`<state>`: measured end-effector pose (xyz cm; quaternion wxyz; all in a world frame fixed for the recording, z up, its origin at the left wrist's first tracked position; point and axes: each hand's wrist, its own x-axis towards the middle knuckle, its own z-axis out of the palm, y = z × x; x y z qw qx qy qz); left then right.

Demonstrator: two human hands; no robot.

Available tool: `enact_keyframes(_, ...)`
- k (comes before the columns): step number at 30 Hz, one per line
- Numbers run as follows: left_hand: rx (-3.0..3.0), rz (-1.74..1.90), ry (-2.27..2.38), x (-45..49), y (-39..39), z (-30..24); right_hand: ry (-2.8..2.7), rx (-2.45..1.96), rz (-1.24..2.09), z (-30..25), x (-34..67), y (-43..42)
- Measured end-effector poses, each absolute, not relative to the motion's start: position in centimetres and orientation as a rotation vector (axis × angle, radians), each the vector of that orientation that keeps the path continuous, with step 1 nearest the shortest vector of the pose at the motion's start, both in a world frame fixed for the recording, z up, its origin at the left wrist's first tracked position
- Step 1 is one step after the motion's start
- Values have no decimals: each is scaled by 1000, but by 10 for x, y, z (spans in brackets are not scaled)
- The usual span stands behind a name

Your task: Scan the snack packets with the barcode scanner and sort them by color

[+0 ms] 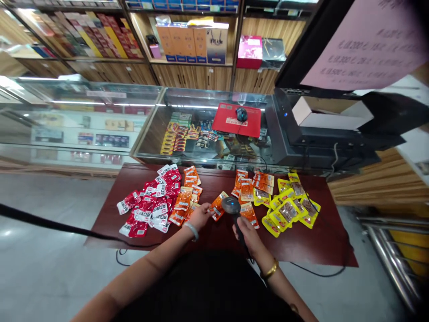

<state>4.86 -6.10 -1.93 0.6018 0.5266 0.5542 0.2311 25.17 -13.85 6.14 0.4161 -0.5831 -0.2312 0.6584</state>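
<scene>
My left hand [199, 215] pinches the lower left edge of an orange snack packet [218, 206] at the middle of the dark red table [208, 239]. In my right hand [250, 232] is a black handheld barcode scanner [231, 205], its head just right of that packet and a small blue light showing on it. Orange packets [182, 201] lie in a group left of my left hand, beside a pile of red and white packets [157, 201]. More orange packets [246, 188] lie beyond the scanner, and yellow packets [287, 210] are heaped at the right.
Behind the table stands a glass display counter [187, 98] with a red mouse pad [223, 120] and black mouse [241, 114] on top. A dark point-of-sale machine [284, 134] holds an open white box [311, 118]. Black cables [318, 272] trail around the table.
</scene>
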Motion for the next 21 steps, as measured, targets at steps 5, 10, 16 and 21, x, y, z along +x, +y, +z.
enact_keyframes(5,1171,587,1300,33,-70,-17,-593,-1443,1730,61,238,-131)
enact_keyframes(10,1166,469,1650,-11,-68,-7,-563,-1445,1769,58,242,-145)
enact_keyframes(16,1649,426,2218,-24,-59,23,-409,-1503,1717,52,262,-179)
enact_keyframes(21,2197,112,1473,60,-53,25,-260,-1536,1636,41,280,-209)
